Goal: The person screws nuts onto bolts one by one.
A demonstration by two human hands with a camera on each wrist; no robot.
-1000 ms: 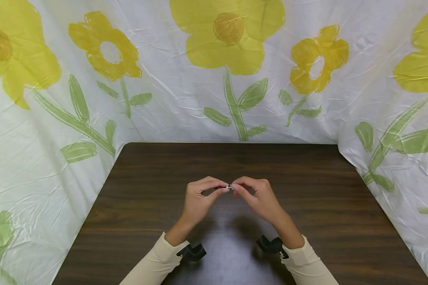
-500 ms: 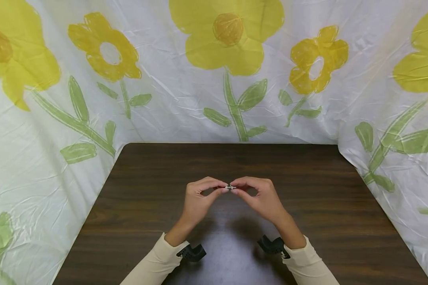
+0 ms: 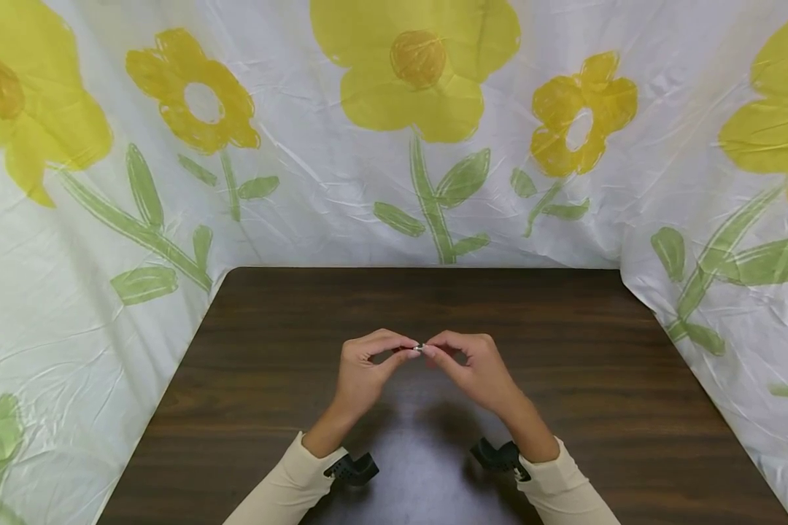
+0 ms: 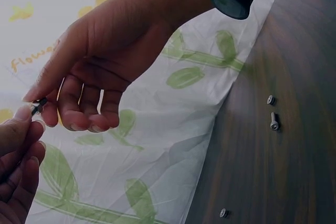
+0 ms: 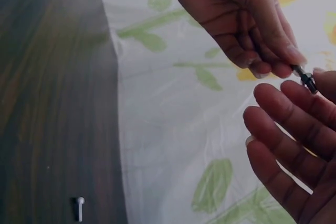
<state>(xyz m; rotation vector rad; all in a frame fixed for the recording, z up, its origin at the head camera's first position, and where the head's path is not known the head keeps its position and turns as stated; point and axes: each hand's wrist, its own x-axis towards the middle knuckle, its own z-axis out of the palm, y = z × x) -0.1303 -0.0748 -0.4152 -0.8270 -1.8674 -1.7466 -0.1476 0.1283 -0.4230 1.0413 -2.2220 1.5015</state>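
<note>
Both hands meet above the table, fingertip to fingertip, at a small metal bolt with a nut on it [image 3: 420, 347]. My left hand [image 3: 361, 372] pinches one end of the bolt between thumb and index finger. My right hand [image 3: 476, 368] has its thumb and index fingertips at the other end, around the nut. In the right wrist view the bolt and nut [image 5: 307, 78] show between the fingertips, the nut partway along. The left wrist view shows only a dark bit of it, mostly covered by fingers. The other right-hand fingers are loosely bent.
In the left wrist view a loose nut [image 4: 271, 99], a screw [image 4: 274, 123] and another nut [image 4: 224, 213] lie on the dark wooden table [image 3: 269, 306]. The right wrist view shows one screw [image 5: 80, 208] on it. A flowered white cloth [image 3: 302, 219] surrounds the table.
Half a second ago the right thumb and index finger were parted, with the bolt's thin end showing. Now they have closed in again. The left hand keeps its hold.
</note>
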